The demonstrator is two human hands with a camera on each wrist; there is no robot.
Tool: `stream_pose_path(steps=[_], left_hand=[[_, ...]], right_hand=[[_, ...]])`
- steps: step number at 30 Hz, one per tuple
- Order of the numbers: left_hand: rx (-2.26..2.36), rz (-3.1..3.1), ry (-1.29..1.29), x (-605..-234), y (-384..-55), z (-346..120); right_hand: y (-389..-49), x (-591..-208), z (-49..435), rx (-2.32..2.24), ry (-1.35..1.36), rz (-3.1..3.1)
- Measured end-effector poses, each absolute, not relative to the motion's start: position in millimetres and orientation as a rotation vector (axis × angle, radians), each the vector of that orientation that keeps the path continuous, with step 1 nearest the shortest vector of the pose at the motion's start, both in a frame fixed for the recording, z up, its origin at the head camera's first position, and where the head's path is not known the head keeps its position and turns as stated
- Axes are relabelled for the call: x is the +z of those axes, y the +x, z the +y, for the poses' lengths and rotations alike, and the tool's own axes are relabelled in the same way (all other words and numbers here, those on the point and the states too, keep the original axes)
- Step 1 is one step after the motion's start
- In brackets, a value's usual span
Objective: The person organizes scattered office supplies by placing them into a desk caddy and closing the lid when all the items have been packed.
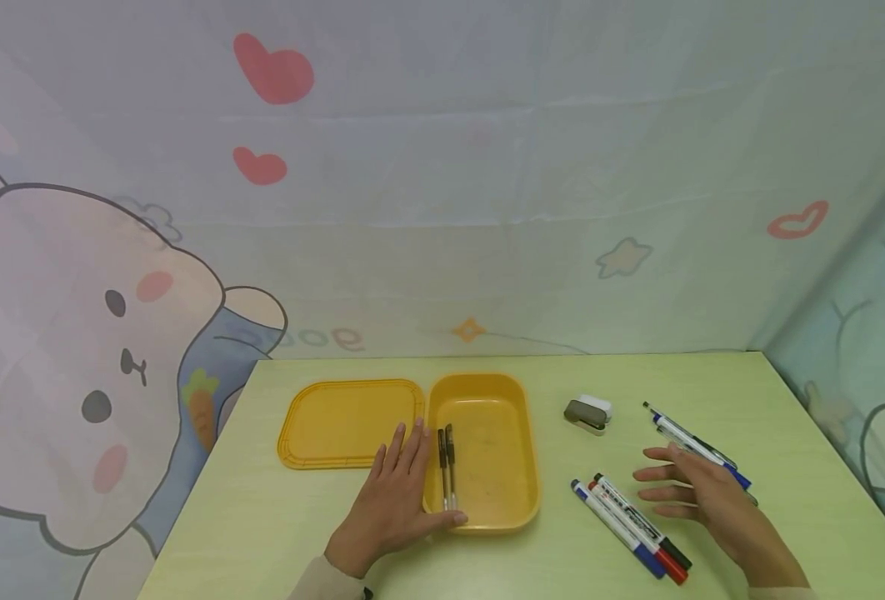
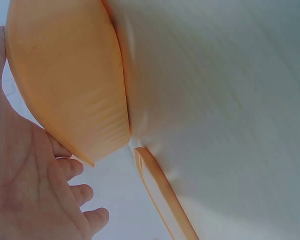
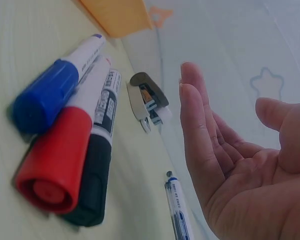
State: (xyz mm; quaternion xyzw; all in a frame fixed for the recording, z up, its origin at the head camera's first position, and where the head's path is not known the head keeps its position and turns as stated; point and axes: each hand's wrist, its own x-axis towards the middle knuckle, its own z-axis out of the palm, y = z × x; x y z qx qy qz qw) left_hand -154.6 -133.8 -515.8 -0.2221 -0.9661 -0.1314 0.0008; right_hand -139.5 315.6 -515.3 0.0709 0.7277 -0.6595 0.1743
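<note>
My left hand [image 1: 393,508] rests with straight fingers at the left rim of a yellow plastic box [image 1: 491,467], its thumb over the near rim. Two dark-capped pens [image 1: 450,467] lie side by side along the box's left wall. In the left wrist view the hand touches the box's rim from outside. My right hand [image 1: 701,492], fingers loosely extended and holding nothing, hovers between two groups. On its left lie a blue marker [image 3: 47,95], a red marker [image 3: 55,165] and a black marker [image 3: 97,175]. Behind it several pens and a blue-capped marker [image 1: 705,450] lie together.
A flat yellow lid [image 1: 345,425] lies left of the box, near its left wall. Right of the box sits a dark grey stapler [image 1: 585,415] with a small white object [image 1: 597,403] behind it. A printed cloth [image 1: 427,208] hangs along the table's far edge.
</note>
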Motion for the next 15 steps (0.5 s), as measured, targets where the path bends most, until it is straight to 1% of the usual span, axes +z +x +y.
stream_pose_path(steps=[15], left_hand=[[-0.45,-3.049,-0.683,-514,-154,-133]], right_hand=[[-131,-526,341,-1.882,0.298,2.064]])
